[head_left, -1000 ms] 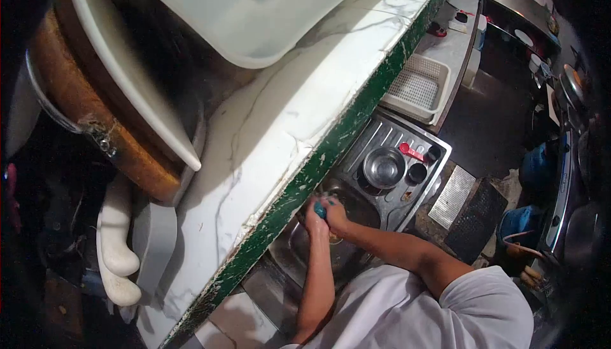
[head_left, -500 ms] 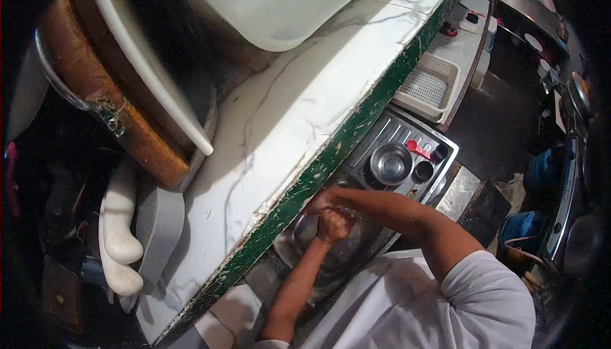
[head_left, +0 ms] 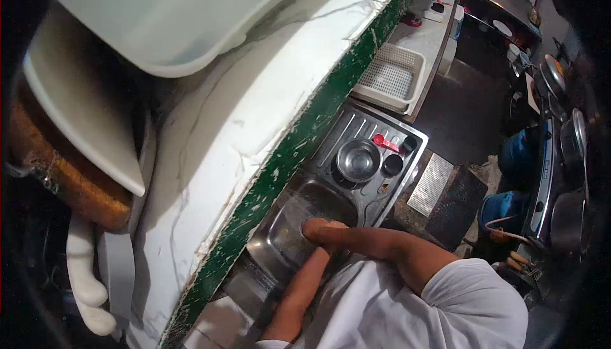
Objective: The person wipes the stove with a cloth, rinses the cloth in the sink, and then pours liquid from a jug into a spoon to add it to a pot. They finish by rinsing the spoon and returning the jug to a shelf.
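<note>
Over the steel sink basin [head_left: 270, 237] my two hands are together, one arm crossing the other. My right hand [head_left: 314, 229] hangs inside the basin with its fingers curled in; whatever it may hold is hidden. Behind the right wrist lies my left hand [head_left: 337, 224], mostly covered, so its grip does not show. On the drainboard [head_left: 328, 134] beside the basin stands a round steel bowl [head_left: 358, 160]. A red measuring spoon [head_left: 386, 143] and a small black cup [head_left: 392, 165] are next to the bowl.
A marble-patterned counter with a chipped green edge [head_left: 273, 174] runs above the sink. Past the drainboard is a white plastic basket [head_left: 389, 78]. A translucent tub [head_left: 191, 24] and white-handled utensils [head_left: 86, 279] are close on the left. Blue containers [head_left: 503, 212] stand at right.
The view has shifted, so the scene sits further left and more of the basin shows. My hands were higher near the green edge; the left fist, visible before, is now mostly behind the right wrist.
</note>
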Available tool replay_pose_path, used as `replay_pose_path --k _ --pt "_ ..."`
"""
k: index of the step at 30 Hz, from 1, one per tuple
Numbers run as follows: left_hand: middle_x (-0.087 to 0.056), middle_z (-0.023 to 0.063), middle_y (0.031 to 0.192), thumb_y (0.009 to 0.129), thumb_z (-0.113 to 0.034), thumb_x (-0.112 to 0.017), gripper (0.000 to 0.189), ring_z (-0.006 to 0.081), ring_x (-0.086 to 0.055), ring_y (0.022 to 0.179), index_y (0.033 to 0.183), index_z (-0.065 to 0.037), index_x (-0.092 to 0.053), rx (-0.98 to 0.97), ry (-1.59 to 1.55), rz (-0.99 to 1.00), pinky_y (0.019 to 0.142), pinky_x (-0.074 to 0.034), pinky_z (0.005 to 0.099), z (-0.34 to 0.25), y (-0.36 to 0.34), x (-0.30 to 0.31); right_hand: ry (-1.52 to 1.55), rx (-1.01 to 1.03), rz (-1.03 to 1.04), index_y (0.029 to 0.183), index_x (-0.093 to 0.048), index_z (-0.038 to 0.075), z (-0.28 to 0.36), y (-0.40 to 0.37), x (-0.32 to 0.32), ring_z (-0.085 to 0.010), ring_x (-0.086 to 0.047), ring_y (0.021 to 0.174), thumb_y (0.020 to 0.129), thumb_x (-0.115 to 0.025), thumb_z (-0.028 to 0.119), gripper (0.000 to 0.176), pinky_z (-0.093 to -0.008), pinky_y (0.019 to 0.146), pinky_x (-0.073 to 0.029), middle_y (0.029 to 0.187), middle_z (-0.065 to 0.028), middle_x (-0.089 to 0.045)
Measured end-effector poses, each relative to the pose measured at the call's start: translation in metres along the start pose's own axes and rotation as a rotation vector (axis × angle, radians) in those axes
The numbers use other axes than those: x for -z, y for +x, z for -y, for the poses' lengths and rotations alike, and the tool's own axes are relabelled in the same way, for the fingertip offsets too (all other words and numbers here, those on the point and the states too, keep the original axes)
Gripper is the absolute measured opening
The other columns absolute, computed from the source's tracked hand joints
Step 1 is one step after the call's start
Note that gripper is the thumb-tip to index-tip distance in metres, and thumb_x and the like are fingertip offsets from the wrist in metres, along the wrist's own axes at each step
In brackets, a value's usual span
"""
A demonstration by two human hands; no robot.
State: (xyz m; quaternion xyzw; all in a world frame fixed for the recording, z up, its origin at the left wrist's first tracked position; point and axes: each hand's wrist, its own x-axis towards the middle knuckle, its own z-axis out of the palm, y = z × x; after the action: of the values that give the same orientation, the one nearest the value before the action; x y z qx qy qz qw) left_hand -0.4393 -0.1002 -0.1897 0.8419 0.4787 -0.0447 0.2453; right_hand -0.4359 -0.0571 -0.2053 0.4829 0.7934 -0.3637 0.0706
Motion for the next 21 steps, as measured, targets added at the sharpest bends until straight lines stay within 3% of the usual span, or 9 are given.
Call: replay_pose_path --k 4,10,12,13,15,17,19,20,21 --pt "-0.056 0.0152 0.145 0.091 -0.047 -0.068 0.063 0.0361 -0.05 0.136 0.142 -0.012 -0.055 0.0 -0.008 0.035 0.117 -0.035 0.0544 -0.003 0.017 0.021 0.016 0.001 -0.052 0.085 -0.078 0.008 0.0 -0.007 0.031 -0.0269 -0.074 0.084 0.096 -0.06 0.024 0.027 -0.0466 0.074 -0.06 0.093 -0.0136 -0.077" --pt "-0.056 0.0155 0.146 0.092 -0.047 -0.068 0.062 0.036 -0.05 0.136 0.141 -0.012 -0.056 -0.024 -0.033 0.062 0.117 -0.035 0.0549 -0.007 0.024 0.048 -0.032 0.237 -0.191 0.097 -0.077 0.003 -0.055 -0.016 0.131 -0.0404 -0.074 0.093 0.092 -0.065 0.026 0.027 -0.0491 0.081 -0.06 0.101 -0.0212 -0.075" --pt "-0.053 0.0171 0.146 0.093 -0.034 -0.072 0.053 0.0383 -0.048 0.136 0.137 -0.01 -0.057 -0.132 0.14 -0.341 0.116 -0.034 0.0571 0.001 0.002 0.041 -0.017 0.293 -0.144 0.101 -0.073 -0.005 -0.092 0.016 0.167 -0.0434 -0.072 0.096 0.093 -0.066 0.03 0.036 -0.0508 0.084 -0.059 0.102 -0.0245 -0.074" --pt "-0.053 0.0171 0.146 0.093 -0.034 -0.072 0.053 0.0383 -0.048 0.136 0.137 -0.01 -0.057 -0.135 0.137 -0.341 0.116 -0.034 0.0571 -0.006 -0.005 0.054 0.009 0.299 -0.125 0.101 -0.071 -0.009 -0.101 0.026 0.192 -0.0446 -0.071 0.098 0.094 -0.066 0.032 0.041 -0.0511 0.084 -0.059 0.103 -0.0266 -0.073" --pt "-0.049 0.0185 0.145 0.09 -0.018 -0.076 0.05 0.0412 -0.045 0.137 0.135 -0.008 -0.057 0.05 0.173 -0.704 0.112 -0.04 0.0527 -0.038 -0.022 0.098 0.29 0.114 -0.534 0.103 -0.07 -0.006 -0.116 0.062 0.205 -0.0456 -0.072 0.088 0.089 -0.073 0.036 0.044 -0.05 0.074 -0.058 0.099 -0.031 -0.072" --pt "-0.047 0.0184 0.146 0.089 -0.016 -0.077 0.051 0.0412 -0.044 0.137 0.134 -0.008 -0.057 0.174 -0.02 -0.719 0.112 -0.04 0.0529 -0.036 -0.029 0.086 0.64 -0.008 -0.597 0.118 -0.063 -0.006 -0.114 0.046 0.265 -0.0452 -0.073 0.09 0.09 -0.075 0.043 0.058 -0.0502 0.075 -0.058 0.103 -0.0307 -0.072" --pt "-0.049 0.018 0.144 0.089 -0.011 -0.077 0.048 0.0407 -0.045 0.136 0.133 -0.007 -0.058 0.364 -0.248 -0.723 0.112 -0.04 0.0512 -0.035 -0.044 0.062 1.094 -0.206 -0.485 0.13 -0.056 -0.001 -0.103 0.005 0.319 -0.0439 -0.073 0.091 0.088 -0.078 0.04 0.062 -0.0485 0.079 -0.057 0.105 -0.027 -0.073" --pt "-0.049 0.018 0.144 0.089 -0.011 -0.077 0.048 0.0407 -0.045 0.136 0.133 -0.007 -0.058 0.36 -0.25 -0.722 0.112 -0.04 0.0512 -0.032 -0.053 0.047 1.094 -0.209 -0.488 0.13 -0.056 -0.001 -0.12 0.013 0.32 -0.0439 -0.073 0.091 0.088 -0.078 0.04 0.062 -0.0485 0.079 -0.057 0.105 -0.027 -0.073" --pt "-0.05 0.0175 0.141 0.089 -0.011 -0.077 0.046 0.0395 -0.048 0.133 0.131 -0.006 -0.059 0.395 -0.309 -0.721 0.11 -0.042 0.0497 -0.028 -0.063 0.031 0.793 -0.099 -0.739 0.127 -0.059 0.0 -0.152 0.026 0.312 -0.0434 -0.072 0.091 0.088 -0.078 0.035 0.055 -0.048 0.081 -0.057 0.105 -0.025 -0.073"
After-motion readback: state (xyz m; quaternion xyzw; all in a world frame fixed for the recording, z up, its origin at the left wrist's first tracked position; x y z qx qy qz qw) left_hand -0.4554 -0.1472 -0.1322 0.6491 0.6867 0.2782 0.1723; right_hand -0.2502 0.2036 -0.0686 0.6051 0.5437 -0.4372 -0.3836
